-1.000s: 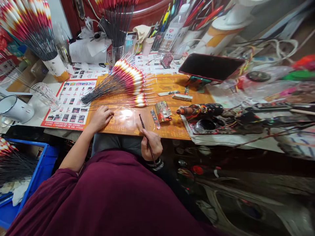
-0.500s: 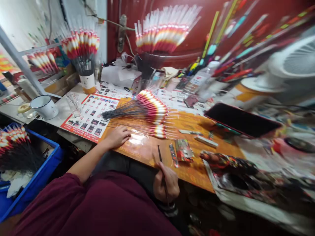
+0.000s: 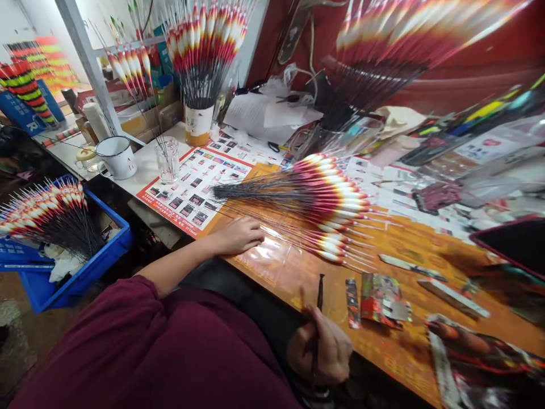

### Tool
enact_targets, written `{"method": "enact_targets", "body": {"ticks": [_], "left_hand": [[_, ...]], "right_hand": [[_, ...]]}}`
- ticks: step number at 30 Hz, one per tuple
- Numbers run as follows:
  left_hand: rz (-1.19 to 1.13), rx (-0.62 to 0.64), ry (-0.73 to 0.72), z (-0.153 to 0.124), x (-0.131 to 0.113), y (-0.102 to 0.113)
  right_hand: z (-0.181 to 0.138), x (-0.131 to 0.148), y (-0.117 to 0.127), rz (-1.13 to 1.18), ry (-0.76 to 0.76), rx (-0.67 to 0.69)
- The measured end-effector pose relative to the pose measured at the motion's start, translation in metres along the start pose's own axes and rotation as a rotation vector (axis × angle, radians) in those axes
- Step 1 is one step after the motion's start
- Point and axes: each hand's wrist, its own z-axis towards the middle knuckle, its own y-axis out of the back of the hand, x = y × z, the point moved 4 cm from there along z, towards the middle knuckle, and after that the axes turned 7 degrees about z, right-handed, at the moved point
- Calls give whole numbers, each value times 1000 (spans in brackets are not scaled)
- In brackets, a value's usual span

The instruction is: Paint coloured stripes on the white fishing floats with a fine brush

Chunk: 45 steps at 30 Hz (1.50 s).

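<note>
My left hand (image 3: 242, 234) rests on the table edge with its fingers lying flat, close to the thin dark stems of several fishing floats (image 3: 332, 245). Whether the fingertips touch those stems, I cannot tell. Beyond them a larger fan of floats (image 3: 315, 196), red, yellow and white with black stems, is spread on the table. Low in front of my body, my right hand (image 3: 326, 349) is closed around a thin dark paintbrush (image 3: 321, 289), its tip pointing up. A blurred brownish tip stands beside it. A small printed box (image 3: 383, 298) lies to the right of this hand.
A blue crate (image 3: 114, 241) holding more floats stands at the left. On the table are an enamel mug (image 3: 117, 158), a glass (image 3: 167, 162) and a cup full of floats (image 3: 199, 122). A phone-like dark slab (image 3: 517, 247) and blurred clutter occupy the right.
My view has turned to the left, so everything sits further right in the picture. Both hands keep nearly the same pose, the right one still gripping the paintbrush.
</note>
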Motion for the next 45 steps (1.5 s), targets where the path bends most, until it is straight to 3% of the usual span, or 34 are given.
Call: {"method": "enact_targets", "body": {"ticks": [6, 12, 17, 27, 32, 38, 41, 45], "left_hand": [[14, -4, 11, -1, -2, 23], [26, -93, -43, 9, 17, 32], [53, -109, -43, 13, 13, 36], [-16, 28, -12, 21, 5, 53], [32, 37, -106, 50, 8, 68], [157, 87, -61, 104, 31, 52], [217, 137, -62, 111, 36, 44], [210, 114, -57, 107, 34, 40]], "right_hand": [[10, 19, 0, 37, -13, 192], [26, 13, -14, 0, -23, 207], [28, 11, -14, 31, -25, 176], [34, 15, -9, 73, -96, 173], [31, 15, -9, 74, -134, 155], [24, 8, -12, 98, -174, 210], [28, 9, -10, 142, -177, 208], [39, 13, -2, 174, -201, 208]]}}
